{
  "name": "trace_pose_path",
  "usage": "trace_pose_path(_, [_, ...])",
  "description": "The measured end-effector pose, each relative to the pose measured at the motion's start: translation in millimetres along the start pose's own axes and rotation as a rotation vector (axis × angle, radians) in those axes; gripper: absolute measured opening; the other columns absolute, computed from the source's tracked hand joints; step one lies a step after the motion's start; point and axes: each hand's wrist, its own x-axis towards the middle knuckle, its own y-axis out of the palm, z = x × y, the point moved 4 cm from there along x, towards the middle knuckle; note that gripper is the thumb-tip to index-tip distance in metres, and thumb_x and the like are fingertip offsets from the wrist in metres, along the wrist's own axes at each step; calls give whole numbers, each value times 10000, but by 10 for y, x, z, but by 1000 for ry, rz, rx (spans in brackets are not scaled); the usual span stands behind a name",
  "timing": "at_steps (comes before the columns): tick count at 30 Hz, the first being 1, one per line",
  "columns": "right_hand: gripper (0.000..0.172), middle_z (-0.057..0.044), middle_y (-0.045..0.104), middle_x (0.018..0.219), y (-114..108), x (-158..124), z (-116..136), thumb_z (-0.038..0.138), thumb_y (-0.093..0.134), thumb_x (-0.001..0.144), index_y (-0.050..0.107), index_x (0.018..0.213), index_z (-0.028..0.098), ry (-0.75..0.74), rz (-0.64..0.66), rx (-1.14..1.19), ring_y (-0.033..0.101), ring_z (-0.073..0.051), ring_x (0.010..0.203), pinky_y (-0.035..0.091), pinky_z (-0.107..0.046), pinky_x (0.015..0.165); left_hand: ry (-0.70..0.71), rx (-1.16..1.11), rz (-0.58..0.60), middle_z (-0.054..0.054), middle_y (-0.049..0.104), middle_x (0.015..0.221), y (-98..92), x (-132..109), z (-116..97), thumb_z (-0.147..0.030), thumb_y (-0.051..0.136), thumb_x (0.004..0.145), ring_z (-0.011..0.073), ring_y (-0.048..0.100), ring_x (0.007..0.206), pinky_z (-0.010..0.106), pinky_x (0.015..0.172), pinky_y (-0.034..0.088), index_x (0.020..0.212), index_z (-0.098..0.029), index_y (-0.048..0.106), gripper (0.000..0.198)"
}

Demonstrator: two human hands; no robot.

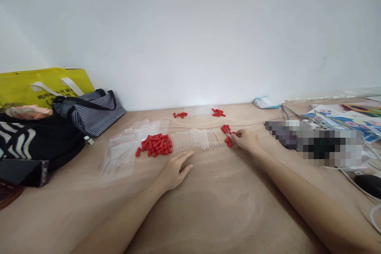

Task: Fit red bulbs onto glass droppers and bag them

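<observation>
My left hand [174, 172] lies palm down on the table with its fingers apart, just in front of the row of thin clear tubes [195, 139]. A heap of red rubber bulbs [155, 145] sits left of the tubes, beyond that hand. At the row's right end, my right hand [245, 141] has its fingertips closed on a clear tube with a red bulb at its far end, which looks like a dropper [231, 134]. More red bulbs [229, 142] lie around these fingertips, partly hidden by them.
Clear zip bags [122, 151] overlap left of the heap. Farther back lie two small red groups [180, 115] and a clear bag [203, 112]. Bags, including a striped one [92, 113], crowd the left; cables, papers and a black mouse [369, 185] are at right.
</observation>
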Motion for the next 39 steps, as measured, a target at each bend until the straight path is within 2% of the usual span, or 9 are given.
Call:
trace_pose_path(3, [305, -88, 649, 676, 20, 71, -75, 345, 424, 773, 658, 669, 181, -3, -29, -6, 577, -207, 659, 311, -267, 542, 26, -3, -7, 80, 561, 1159, -1, -2, -12, -230, 451, 822, 185, 516, 1070, 371, 907, 429, 1140, -183, 498, 325])
trace_pose_path(7, [235, -65, 646, 759, 43, 166, -178, 307, 455, 765, 632, 848, 176, -36, -50, 29, 568, -168, 675, 326, -236, 533, 39, 6, -9, 79, 564, 1153, 10, -8, -3, -230, 454, 821, 183, 515, 1073, 364, 910, 428, 1102, -178, 527, 295])
trace_pose_path(11, [293, -33, 612, 734, 80, 249, -222, 319, 492, 752, 570, 980, 152, -101, -67, 52, 547, -137, 644, 344, -215, 529, 35, 14, 0, 80, 561, 1156, 23, -8, 12, -224, 455, 822, 182, 518, 1067, 360, 904, 430, 1083, -177, 539, 278])
trace_pose_path(15, [322, -49, 578, 776, 111, 314, -196, 256, 506, 749, 564, 1049, 151, -219, -113, 7, 542, -155, 740, 366, -229, 621, 45, 6, -9, 75, 568, 1142, 19, -4, 4, -215, 456, 821, 178, 536, 1038, 353, 886, 443, 1047, -186, 561, 251])
trace_pose_path(19, [251, -46, 550, 764, 149, 332, -172, 206, 518, 736, 628, 961, 192, -277, -99, -9, 537, -157, 775, 364, -233, 683, 47, 6, -14, 74, 571, 1134, 18, -4, -4, -211, 457, 820, 179, 547, 1021, 351, 874, 449, 1022, -191, 579, 237])
trace_pose_path(25, [181, -67, 583, 833, 106, 257, -164, 212, 515, 720, 632, 851, 171, -296, -133, -30, 529, -180, 811, 348, -258, 698, 49, 8, -12, 76, 575, 1128, 21, -2, -3, -205, 462, 814, 181, 550, 1017, 347, 867, 452, 998, -188, 590, 225])
trace_pose_path(32, [190, -78, 629, 914, -11, 64, -78, 198, 477, 737, 607, 874, 179, -421, -309, -176, 501, -227, 900, 260, -339, 785, 50, 18, -7, 80, 574, 1126, 31, 6, -2, -211, 459, 817, 180, 548, 1017, 349, 869, 451, 992, -180, 587, 219])
trace_pose_path(36, [166, -73, 634, 888, -93, 7, -49, 243, 474, 751, 595, 845, 179, -370, -436, -43, 509, -223, 866, 262, -353, 797, 41, 10, 7, 82, 567, 1135, 35, 10, -4, -212, 455, 820, 180, 540, 1027, 349, 883, 441, 1013, -174, 574, 231])
trace_pose_path(39, [148, -58, 634, 852, -96, -80, 56, 268, 498, 737, 569, 832, 180, -401, -442, 172, 520, -203, 807, 300, -340, 782, 29, 9, 19, 84, 562, 1141, 36, 17, -2, -216, 454, 820, 184, 530, 1041, 353, 897, 431, 1050, -170, 554, 255])
